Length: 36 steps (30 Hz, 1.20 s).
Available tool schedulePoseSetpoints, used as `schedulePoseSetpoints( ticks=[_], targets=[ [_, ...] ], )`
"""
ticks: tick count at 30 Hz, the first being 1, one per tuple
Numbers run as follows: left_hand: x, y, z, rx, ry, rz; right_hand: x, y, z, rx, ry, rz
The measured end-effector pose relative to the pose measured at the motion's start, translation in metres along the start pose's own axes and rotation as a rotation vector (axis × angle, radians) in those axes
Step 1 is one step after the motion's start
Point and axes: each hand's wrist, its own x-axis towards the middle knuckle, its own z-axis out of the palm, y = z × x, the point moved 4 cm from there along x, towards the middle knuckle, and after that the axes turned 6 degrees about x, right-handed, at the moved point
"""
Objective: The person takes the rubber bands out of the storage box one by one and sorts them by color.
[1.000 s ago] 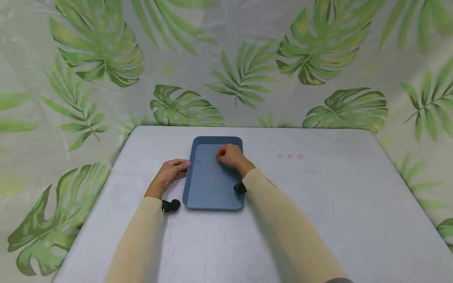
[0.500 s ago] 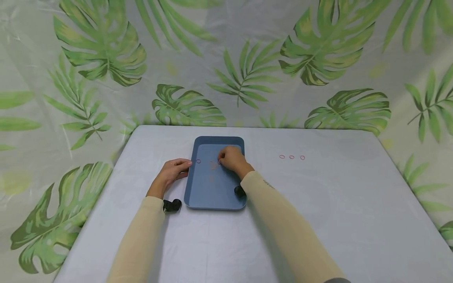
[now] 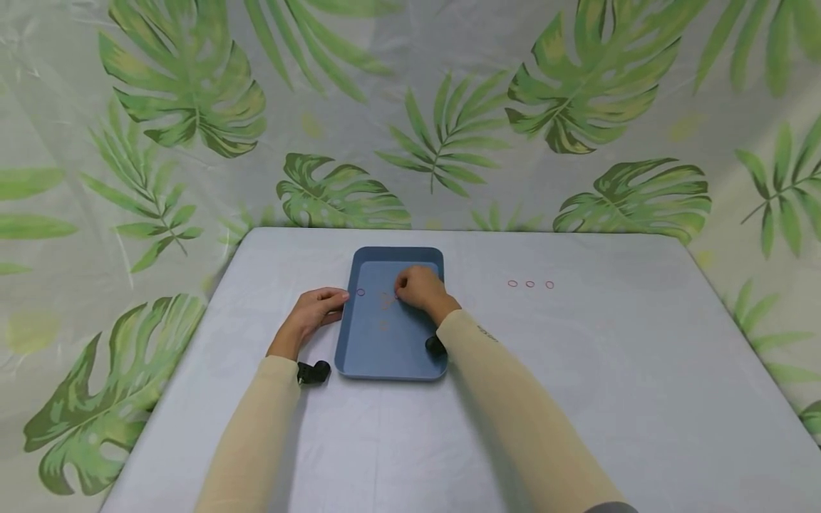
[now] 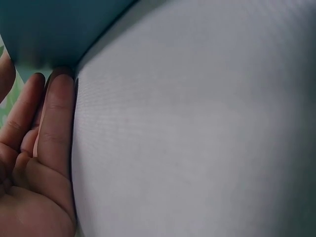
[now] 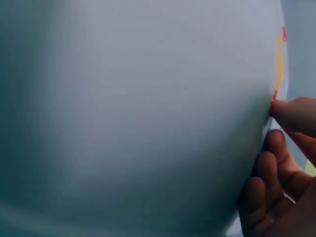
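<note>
In the head view my left hand (image 3: 313,313) touches the left rim of a blue rectangular tray (image 3: 390,372). The left wrist view has its fingers (image 4: 55,123) fairly straight against the tray's outer wall. Over the tray floor my right hand (image 3: 420,287) pinches a small red loop, which looks like a rubber band (image 5: 274,96), between thumb and fingers; most of it is hidden by the fingertips. Beside them lie thin yellow-orange bands (image 5: 280,61), faint in the head view. Another red rubber band (image 3: 360,292) lies near the tray's left wall.
Three more red loops (image 3: 530,284) lie in a row on the white-covered table (image 3: 609,370), right of the tray. Behind the table hangs a leaf-patterned cloth (image 3: 442,121). Both wrists carry small black cameras.
The view has shifted slightly. My right fingertips have settled a little lower, and the red loop at them shows less. My left hand stays at the tray's rim.
</note>
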Motion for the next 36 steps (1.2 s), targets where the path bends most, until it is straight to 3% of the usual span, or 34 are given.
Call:
schedulePoseSetpoints(
  ticks=[11, 14, 18, 23, 30, 36],
  targets=[
    [-0.002, 0.004, 0.001, -0.009, 0.007, 0.001, 0.0, -0.002, -0.001, -0.029, -0.041, -0.023],
    [-0.002, 0.004, 0.001, -0.009, 0.012, 0.002, 0.001, 0.001, -0.002, 0.041, -0.043, -0.017],
    [-0.001, 0.003, 0.001, -0.004, 0.014, 0.002, 0.001, 0.003, -0.007, 0.214, -0.04, -0.051],
    [-0.002, 0.002, 0.001, -0.003, 0.012, -0.003, -0.004, 0.001, -0.024, 0.36, -0.035, -0.114],
    [0.0, 0.0, 0.0, -0.002, 0.002, -0.01, -0.018, 0.001, -0.055, 0.415, -0.048, -0.138],
    [0.0, 0.0, 0.001, 0.001, -0.003, -0.012, -0.03, 0.013, -0.075, 0.446, -0.043, -0.108]
  ],
)
